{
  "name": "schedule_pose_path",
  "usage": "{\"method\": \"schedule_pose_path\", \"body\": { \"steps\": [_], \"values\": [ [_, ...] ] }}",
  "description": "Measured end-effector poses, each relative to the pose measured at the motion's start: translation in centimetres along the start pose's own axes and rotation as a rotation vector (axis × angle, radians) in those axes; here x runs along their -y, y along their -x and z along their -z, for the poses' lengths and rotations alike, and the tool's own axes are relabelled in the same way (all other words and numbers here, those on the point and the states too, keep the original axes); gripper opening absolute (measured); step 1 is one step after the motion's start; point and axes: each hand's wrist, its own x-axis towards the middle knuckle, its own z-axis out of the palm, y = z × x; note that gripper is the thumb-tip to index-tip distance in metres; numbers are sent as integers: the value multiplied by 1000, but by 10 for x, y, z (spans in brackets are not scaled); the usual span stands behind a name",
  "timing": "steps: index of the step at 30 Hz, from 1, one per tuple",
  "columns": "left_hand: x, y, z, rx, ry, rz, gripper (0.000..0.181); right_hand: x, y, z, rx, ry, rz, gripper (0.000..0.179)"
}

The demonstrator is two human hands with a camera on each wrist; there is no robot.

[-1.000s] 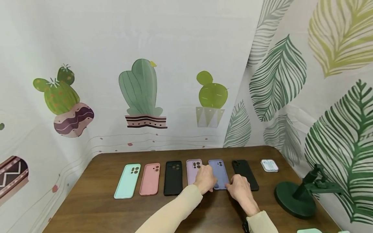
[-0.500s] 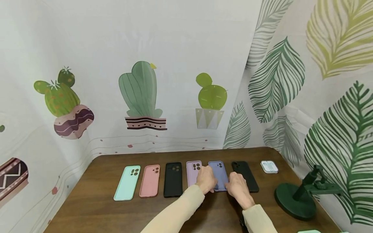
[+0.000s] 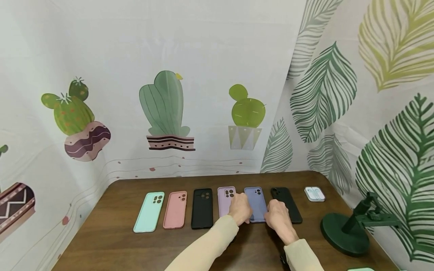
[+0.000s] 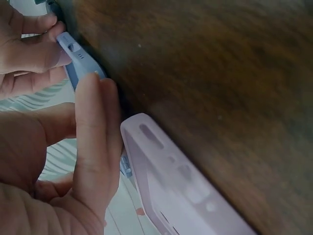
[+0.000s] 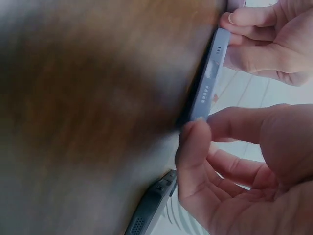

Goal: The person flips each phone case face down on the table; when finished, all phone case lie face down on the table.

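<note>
A periwinkle-blue phone case (image 3: 255,203) lies back-up on the table, its lower end between my hands. My left hand (image 3: 240,209) holds its lower left corner; in the right wrist view that hand's thumb (image 5: 244,58) lies against the case. My right hand (image 3: 278,218) pinches the lower right corner between thumb and fingers, as the right wrist view shows. Close to the left hand's fingers lies a lilac phone case (image 4: 181,171), partly hidden by that hand in the head view. A black phone case (image 3: 288,206) lies just right of the right hand.
Further left in the row lie a black case (image 3: 202,209), a pink case (image 3: 175,210) and a mint case (image 3: 149,212). At right are a small white square box (image 3: 314,194) and a dark green stand (image 3: 344,235). The wooden table (image 3: 135,252) meets a printed curtain behind.
The blue case has shifted very slightly to the right with both hands at its lower corners. The other cases keep their places in the row.
</note>
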Motion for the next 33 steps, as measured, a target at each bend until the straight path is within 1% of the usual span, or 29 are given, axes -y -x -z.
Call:
{"method": "schedule_pose_path", "body": {
  "steps": [3,4,7,8,11,14,16,19,21,24,26,27,29,33],
  "values": [
    [1,1,1,8,7,0,3,-2,1,0,-26,-20,-8,46],
    [1,1,2,10,8,-2,3,-6,-1,-3,-26,-18,-10,44],
    [3,1,3,16,18,-4,3,-21,-9,-13,-52,2,4,34],
    [3,1,3,16,23,-5,4,-25,-11,-15,-69,6,23,29],
    [4,1,3,20,40,-7,8,-31,-14,-15,-111,-1,47,19],
    [5,0,2,31,68,-5,10,-34,-15,-14,-130,-5,48,14],
    [13,-9,-9,43,77,-5,9,-35,-15,-14,-133,-5,31,13],
    [20,-18,-18,60,97,-2,13,-34,-14,-12,-140,-20,17,14],
    [27,-26,-29,68,73,-1,13,-29,-10,-8,-154,-33,2,14],
    [30,-29,-34,66,73,-18,12,-18,-1,3,-186,-52,5,15],
    [32,-30,-37,82,89,-24,10,-5,9,14,-195,-58,3,14],
    [32,-29,-36,88,102,-33,12,1,14,20,-198,-61,11,13],
    [26,-22,-27,113,173,-44,22,14,26,34,-202,-70,31,13],
    [9,-5,-4,198,342,0,44,25,38,46,-231,-69,59,14]
  ]
}}
